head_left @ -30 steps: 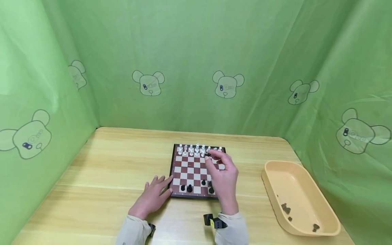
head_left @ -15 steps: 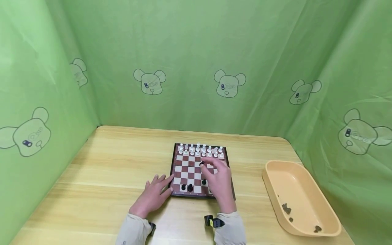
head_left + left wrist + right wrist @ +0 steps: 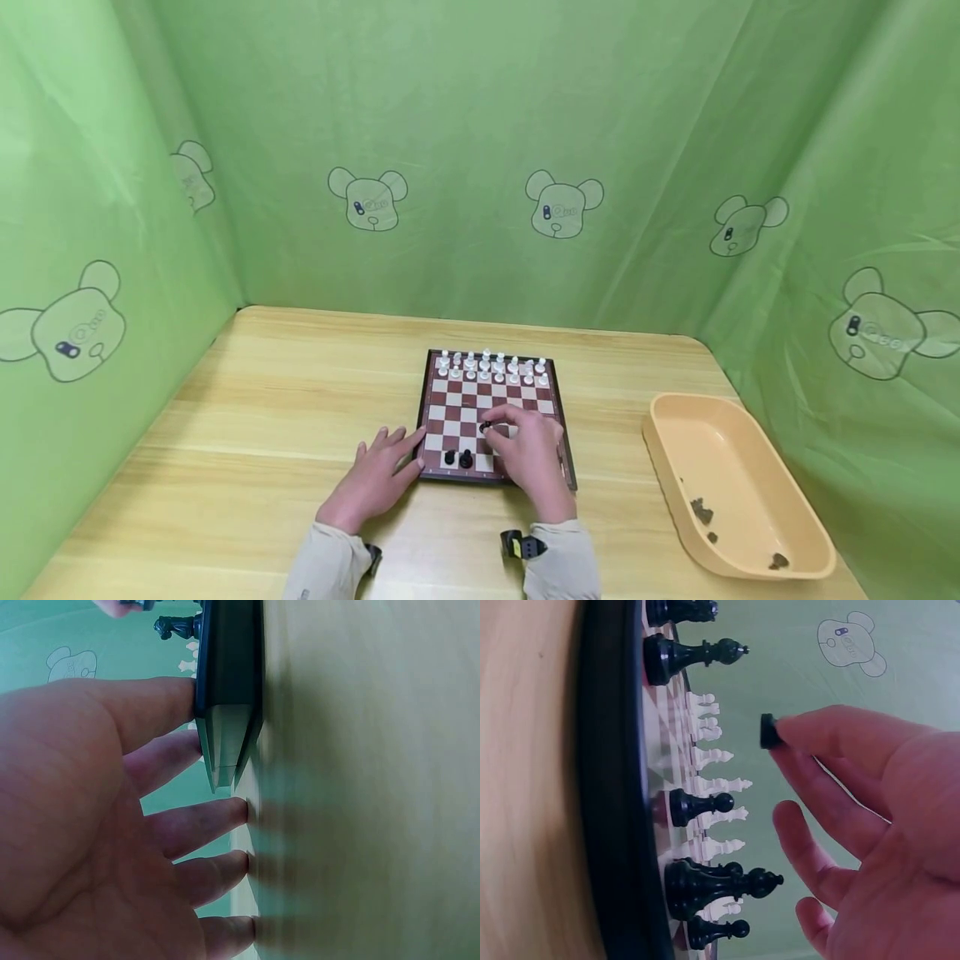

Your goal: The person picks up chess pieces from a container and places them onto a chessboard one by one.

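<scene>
My right hand (image 3: 534, 450) pinches a small black chess piece (image 3: 767, 732) between thumb and index finger, above the near half of the chessboard (image 3: 457, 400). Only its base shows clearly in the right wrist view; the rest is behind the fingers. My left hand (image 3: 378, 479) lies at the board's left edge. Its thumb and index finger touch the board's side, and the other fingertips rest on the table. White pieces (image 3: 485, 364) stand in two rows at the far side. On the near side stand black pieces, among them a bishop (image 3: 697, 657) and a pawn (image 3: 697, 805).
To the right sits an orange-yellow tray (image 3: 720, 417) holding several dark chess pieces (image 3: 701, 510). Green curtains (image 3: 465, 267) with mouse-head prints enclose the wooden table (image 3: 315, 367) on the back and sides.
My right hand has come from near the white rows back towards the near side, carrying the black chess piece. My left hand stays at the board's edge.
</scene>
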Demonstrator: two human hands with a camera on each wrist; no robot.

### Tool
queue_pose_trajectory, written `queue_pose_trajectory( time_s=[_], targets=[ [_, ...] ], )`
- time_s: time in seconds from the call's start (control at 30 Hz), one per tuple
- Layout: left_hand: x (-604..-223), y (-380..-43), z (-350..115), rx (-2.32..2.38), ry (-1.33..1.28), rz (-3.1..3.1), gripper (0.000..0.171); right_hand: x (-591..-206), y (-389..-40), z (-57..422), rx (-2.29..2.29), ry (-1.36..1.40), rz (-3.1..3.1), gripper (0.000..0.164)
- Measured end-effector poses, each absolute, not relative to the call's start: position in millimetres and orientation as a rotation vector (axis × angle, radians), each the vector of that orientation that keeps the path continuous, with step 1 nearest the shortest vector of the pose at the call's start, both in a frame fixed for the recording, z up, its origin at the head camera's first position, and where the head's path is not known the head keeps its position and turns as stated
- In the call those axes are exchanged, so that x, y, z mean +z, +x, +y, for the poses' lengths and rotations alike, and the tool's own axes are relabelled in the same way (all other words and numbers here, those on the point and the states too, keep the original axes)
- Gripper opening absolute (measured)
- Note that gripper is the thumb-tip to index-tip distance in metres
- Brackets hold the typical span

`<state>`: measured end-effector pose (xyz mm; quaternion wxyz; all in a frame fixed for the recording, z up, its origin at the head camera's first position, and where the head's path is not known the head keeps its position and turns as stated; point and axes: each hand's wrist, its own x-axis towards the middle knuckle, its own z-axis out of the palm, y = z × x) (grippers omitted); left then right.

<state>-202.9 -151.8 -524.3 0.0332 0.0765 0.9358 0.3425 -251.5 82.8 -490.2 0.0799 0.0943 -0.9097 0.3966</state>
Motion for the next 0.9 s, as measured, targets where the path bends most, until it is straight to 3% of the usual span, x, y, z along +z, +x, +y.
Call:
queue_pose_trajectory(
  time_s=[0.9],
  targets=[
    [-525, -203, -153, 1.058, 0.233, 2.874, 0.052, -507, -256, 79, 1.026, 0.263, -2.873, 0.017]
  ],
)
